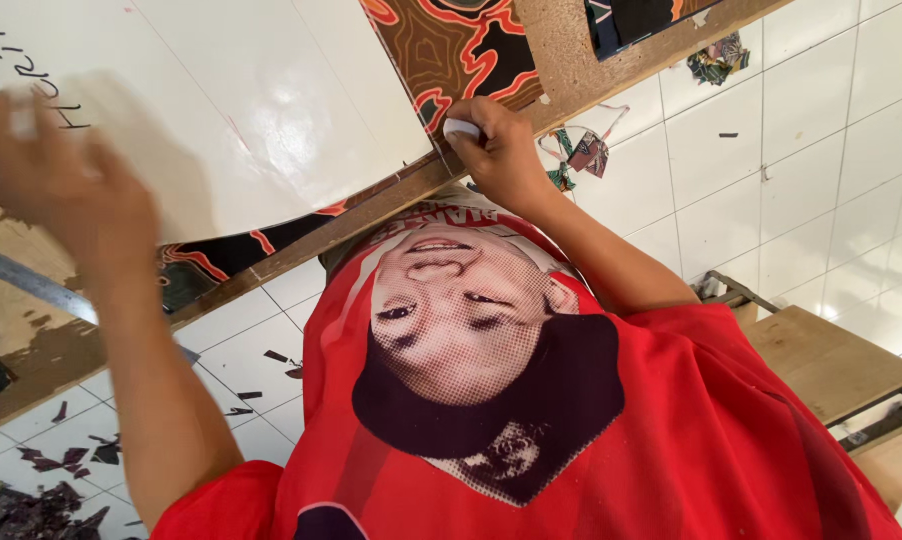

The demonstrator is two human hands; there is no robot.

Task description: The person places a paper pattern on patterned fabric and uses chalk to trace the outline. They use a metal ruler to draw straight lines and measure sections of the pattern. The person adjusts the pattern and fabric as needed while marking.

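White chalk (461,128), a small flat piece, was pinched tight in the right hand (503,150) at about 12 o'clock in the head view, its tip set right at the edge of the big white paper pattern (271,110). The pattern was spread over black fabric with orange-red swirls (441,45) on a wooden table (371,205). Honestly, no chalk line could be made out on the cloth, and the cloth looked uncut there, so most of the marking seemed left. The left hand (61,185), blurred at 10 o'clock, was laid open on the pattern, nothing held. Fabric scraps (41,500) were scattered over the tiled floor at 7 o'clock, and a wooden bench (821,360) was seen at 3 o'clock.
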